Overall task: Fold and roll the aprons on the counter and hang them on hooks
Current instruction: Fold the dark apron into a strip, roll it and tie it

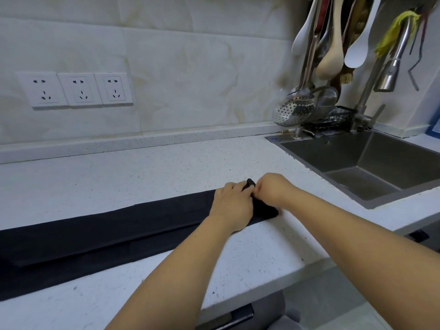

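A dark navy apron (100, 236), folded into a long narrow strip, lies across the white speckled counter (147, 172) from the left edge to the middle. At its right end the cloth is turned over into a small roll (264, 209). My left hand (232, 206) lies on top of the strip at that end, its fingers curled over the rolled edge. My right hand (271, 189) is right beside it with its fingers curled, pinching the same rolled end. The two hands touch each other. No hooks for aprons are in view.
A steel sink (371, 167) is set into the counter at the right, with a tap (390, 75) above it. Ladles, spoons and a skimmer (292, 110) hang on the wall behind the sink. Three wall sockets (76, 90) sit at the left.
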The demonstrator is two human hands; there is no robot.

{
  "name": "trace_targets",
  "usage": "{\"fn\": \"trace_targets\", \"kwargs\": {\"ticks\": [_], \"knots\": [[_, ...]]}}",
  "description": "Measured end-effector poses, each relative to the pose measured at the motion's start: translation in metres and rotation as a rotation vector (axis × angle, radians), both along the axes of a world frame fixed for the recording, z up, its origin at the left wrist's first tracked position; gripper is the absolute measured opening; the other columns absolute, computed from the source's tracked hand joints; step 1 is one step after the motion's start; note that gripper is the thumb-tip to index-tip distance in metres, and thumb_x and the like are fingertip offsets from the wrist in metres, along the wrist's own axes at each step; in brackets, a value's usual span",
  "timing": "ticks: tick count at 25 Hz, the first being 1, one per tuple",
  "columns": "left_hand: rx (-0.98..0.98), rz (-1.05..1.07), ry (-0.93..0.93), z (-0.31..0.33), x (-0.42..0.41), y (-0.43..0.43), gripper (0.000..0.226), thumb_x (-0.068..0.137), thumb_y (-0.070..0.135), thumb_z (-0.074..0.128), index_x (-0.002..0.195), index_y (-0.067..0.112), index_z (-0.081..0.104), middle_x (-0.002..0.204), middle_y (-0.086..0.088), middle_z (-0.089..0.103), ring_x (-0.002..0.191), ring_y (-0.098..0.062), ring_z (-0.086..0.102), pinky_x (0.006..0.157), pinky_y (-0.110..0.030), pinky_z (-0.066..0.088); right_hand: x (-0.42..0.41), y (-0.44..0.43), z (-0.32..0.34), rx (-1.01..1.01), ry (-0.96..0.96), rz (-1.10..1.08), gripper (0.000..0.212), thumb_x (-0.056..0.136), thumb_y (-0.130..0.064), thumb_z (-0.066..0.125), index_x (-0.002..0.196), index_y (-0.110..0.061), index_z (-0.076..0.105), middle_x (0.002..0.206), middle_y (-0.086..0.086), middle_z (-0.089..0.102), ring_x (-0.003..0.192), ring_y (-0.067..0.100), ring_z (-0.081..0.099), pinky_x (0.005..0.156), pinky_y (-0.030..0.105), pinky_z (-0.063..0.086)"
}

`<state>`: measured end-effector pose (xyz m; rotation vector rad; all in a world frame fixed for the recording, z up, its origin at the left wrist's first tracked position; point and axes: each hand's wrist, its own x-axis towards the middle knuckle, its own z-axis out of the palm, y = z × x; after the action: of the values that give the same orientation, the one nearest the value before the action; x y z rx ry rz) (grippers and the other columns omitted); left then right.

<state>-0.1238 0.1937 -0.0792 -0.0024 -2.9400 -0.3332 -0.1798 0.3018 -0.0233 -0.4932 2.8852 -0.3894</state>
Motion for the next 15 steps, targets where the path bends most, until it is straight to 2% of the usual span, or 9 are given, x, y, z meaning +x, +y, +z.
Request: {"fn": "trace_targets", "kwargs": {"ticks": [2,4,6,8,10,12,13,15], "knots": [[-0.02,0.002,0.03,-0.002,0.001,0.0,0.044,0.103,0.032,0.028,0.146,0.027,0.038,0.154,0.005,0.033,0.136,-0.025,0.03,0.106,-0.04,0.026,-0.013,0.001,0.005,-0.163,-0.229,-0.186,0.016,0.091,-0.013,0.056,0.077,-0.005,0.055,0.069,0.01,0.056,0.063,0.025,0.051,0.059,0.027,0.043],[-0.029,0.011,0.04,0.002,0.003,0.0,0.045,0.103,0.033,0.029,0.146,0.025,0.038,0.155,0.004,0.034,0.136,-0.025,0.031,0.106,-0.04,0.026,-0.02,0.0,0.008,-0.087,-0.323,-0.237,0.015,0.09,-0.015,0.057,0.078,-0.006,0.053,0.066,0.01,0.052,0.054,0.023,0.046,0.054,0.027,0.04],[-0.016,0.02,0.045,0.001,0.004,0.0,0.044,0.103,0.033,0.031,0.145,0.024,0.04,0.154,0.004,0.033,0.134,-0.025,0.032,0.105,-0.04,0.026,-0.021,-0.007,0.009,0.042,-0.222,-0.175,0.01,0.089,-0.014,0.055,0.082,-0.007,0.055,0.065,0.008,0.051,0.052,0.021,0.044,0.051,0.024,0.037],[0.032,0.024,0.066,-0.001,0.004,0.0,0.044,0.101,0.027,0.035,0.144,0.022,0.039,0.157,0.004,0.028,0.132,-0.024,0.033,0.104,-0.039,0.028,-0.015,-0.012,0.006,0.076,-0.011,-0.094,0.012,0.087,-0.013,0.053,0.075,-0.01,0.055,0.066,0.003,0.052,0.055,0.017,0.046,0.049,0.023,0.035],[0.09,0.007,0.073,-0.002,0.0,-0.002,0.049,0.097,0.02,0.038,0.145,0.023,0.036,0.157,0.006,0.027,0.131,-0.023,0.034,0.104,-0.038,0.027,0.001,-0.017,0.0,0.142,0.209,-0.018,0.019,0.089,-0.01,0.048,0.07,-0.012,0.05,0.075,0.0,0.049,0.065,0.018,0.049,0.052,0.025,0.034],[0.135,-0.001,0.063,-0.003,-0.001,-0.002,0.05,0.095,0.018,0.038,0.144,0.025,0.039,0.151,0.009,0.036,0.13,-0.022,0.037,0.105,-0.036,0.028,0.011,-0.02,-0.007,0.199,0.335,0.069,0.017,0.092,-0.008,0.042,0.079,-0.008,0.054,0.088,0.003,0.043,0.084,0.025,0.055,0.061,0.025,0.035],[0.155,-0.002,0.056,-0.002,-0.001,-0.003,0.048,0.095,0.018,0.037,0.143,0.025,0.042,0.15,0.01,0.038,0.13,-0.022,0.037,0.107,-0.037,0.028,0.011,-0.018,-0.007,0.217,0.31,0.106,0.017,0.093,-0.008,0.042,0.082,-0.007,0.055,0.089,0.004,0.042,0.087,0.027,0.054,0.06,0.025,0.034],[0.197,0.011,0.036,0.001,0.0,-0.005,0.045,0.098,0.019,0.035,0.142,0.02,0.047,0.152,0.008,0.038,0.135,-0.022,0.035,0.11,-0.037,0.027,0.001,-0.01,0.0,0.096,0.105,0.118,0.019,0.094,-0.009,0.044,0.086,-0.008,0.061,0.082,0.006,0.05,0.079,0.026,0.052,0.057,0.024,0.037]]}}
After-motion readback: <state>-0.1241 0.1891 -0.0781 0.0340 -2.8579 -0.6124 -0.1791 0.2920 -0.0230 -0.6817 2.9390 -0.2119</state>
